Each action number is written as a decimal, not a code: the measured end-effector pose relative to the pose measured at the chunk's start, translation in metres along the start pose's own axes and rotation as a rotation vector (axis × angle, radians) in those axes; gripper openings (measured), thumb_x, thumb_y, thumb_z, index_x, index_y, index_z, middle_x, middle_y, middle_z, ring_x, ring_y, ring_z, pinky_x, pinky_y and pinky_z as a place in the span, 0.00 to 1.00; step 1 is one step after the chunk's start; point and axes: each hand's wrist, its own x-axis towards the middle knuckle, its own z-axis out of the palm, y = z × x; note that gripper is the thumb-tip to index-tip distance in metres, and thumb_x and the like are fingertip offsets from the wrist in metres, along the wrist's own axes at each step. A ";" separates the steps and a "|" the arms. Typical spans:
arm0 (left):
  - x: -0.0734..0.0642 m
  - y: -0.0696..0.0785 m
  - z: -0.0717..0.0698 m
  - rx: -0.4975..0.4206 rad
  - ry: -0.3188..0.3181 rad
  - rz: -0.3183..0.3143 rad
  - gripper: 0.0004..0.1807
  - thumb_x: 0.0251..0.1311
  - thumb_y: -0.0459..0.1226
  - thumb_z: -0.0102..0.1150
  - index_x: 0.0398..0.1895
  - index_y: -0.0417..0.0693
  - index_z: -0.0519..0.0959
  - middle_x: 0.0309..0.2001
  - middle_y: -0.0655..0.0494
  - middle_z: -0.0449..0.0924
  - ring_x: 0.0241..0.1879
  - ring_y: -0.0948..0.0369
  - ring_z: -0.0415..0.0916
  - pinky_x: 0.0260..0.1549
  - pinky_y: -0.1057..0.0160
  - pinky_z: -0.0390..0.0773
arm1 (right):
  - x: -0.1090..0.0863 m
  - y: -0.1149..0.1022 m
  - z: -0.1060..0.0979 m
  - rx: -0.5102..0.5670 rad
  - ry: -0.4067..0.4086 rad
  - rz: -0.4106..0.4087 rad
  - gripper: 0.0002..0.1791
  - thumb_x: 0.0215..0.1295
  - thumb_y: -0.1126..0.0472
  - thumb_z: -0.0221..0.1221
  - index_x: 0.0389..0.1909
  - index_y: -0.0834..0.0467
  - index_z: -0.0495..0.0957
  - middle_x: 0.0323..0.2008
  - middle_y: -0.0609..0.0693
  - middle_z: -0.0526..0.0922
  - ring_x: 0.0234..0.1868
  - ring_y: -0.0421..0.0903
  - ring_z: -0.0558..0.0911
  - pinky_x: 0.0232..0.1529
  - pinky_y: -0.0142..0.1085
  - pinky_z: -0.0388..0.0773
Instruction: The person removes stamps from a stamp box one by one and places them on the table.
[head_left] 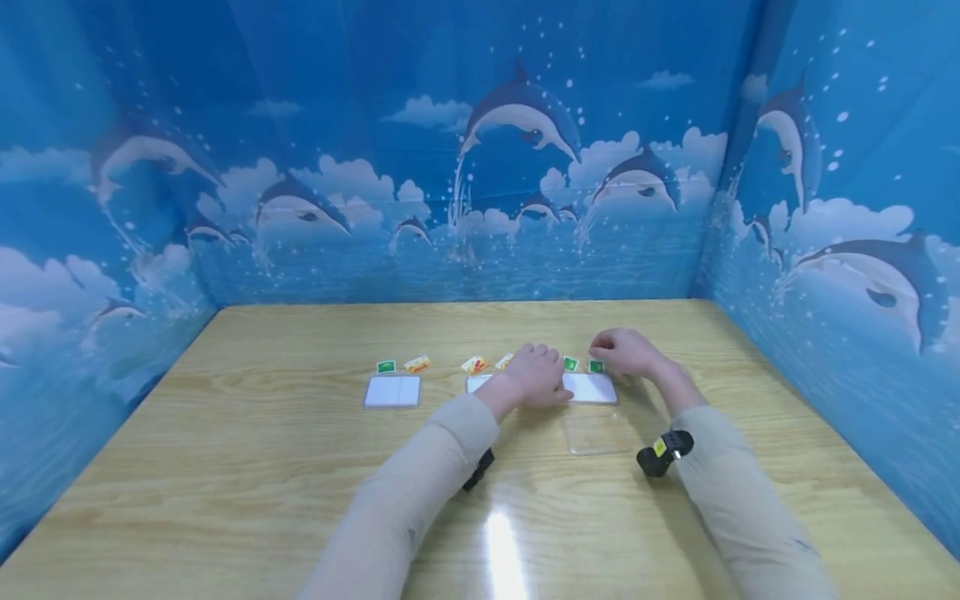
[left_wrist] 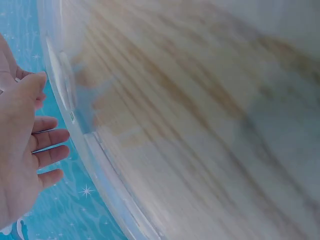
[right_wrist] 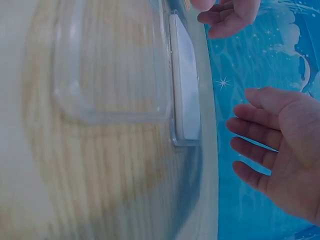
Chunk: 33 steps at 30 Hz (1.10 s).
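My left hand [head_left: 534,375] reaches over the middle of the row, beside a white-topped flat case [head_left: 592,388]; its fingers are extended in the left wrist view, with nothing seen in them. To the right, my right hand [head_left: 628,352] hovers by a small green card [head_left: 596,367]. In the right wrist view the right hand [right_wrist: 295,145] has loosely extended fingers and no object in its grasp. Another green card [head_left: 571,364] lies between the two hands. A transparent plastic lid [head_left: 597,435] lies in front of the white-topped case.
A second white-topped case [head_left: 392,392] lies to the left, and another [head_left: 477,382] is partly covered by the left forearm. Behind them are a green card [head_left: 386,367] and several yellow-and-red cards [head_left: 474,364]. Dolphin-print curtains [head_left: 337,150] border the wooden table [head_left: 247,467].
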 end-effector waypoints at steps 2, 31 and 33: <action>-0.001 0.000 -0.001 0.003 0.010 0.002 0.29 0.64 0.61 0.39 0.52 0.50 0.73 0.49 0.56 0.73 0.51 0.59 0.67 0.55 0.58 0.63 | -0.002 0.000 -0.003 -0.023 0.017 -0.049 0.17 0.67 0.58 0.51 0.47 0.68 0.75 0.42 0.61 0.79 0.42 0.55 0.77 0.43 0.47 0.74; -0.028 0.037 -0.006 0.006 0.023 -0.029 0.39 0.51 0.71 0.42 0.49 0.50 0.73 0.47 0.56 0.73 0.45 0.60 0.69 0.48 0.59 0.68 | -0.068 -0.008 0.003 -0.337 0.116 -0.495 0.38 0.44 0.52 0.68 0.55 0.68 0.69 0.47 0.60 0.74 0.47 0.56 0.74 0.47 0.50 0.72; -0.030 0.040 -0.005 -0.007 0.030 -0.021 0.39 0.50 0.71 0.42 0.49 0.50 0.72 0.47 0.56 0.73 0.46 0.60 0.68 0.49 0.59 0.67 | -0.070 -0.008 0.005 -0.353 0.113 -0.493 0.37 0.45 0.53 0.67 0.54 0.67 0.69 0.46 0.59 0.74 0.46 0.54 0.74 0.45 0.49 0.73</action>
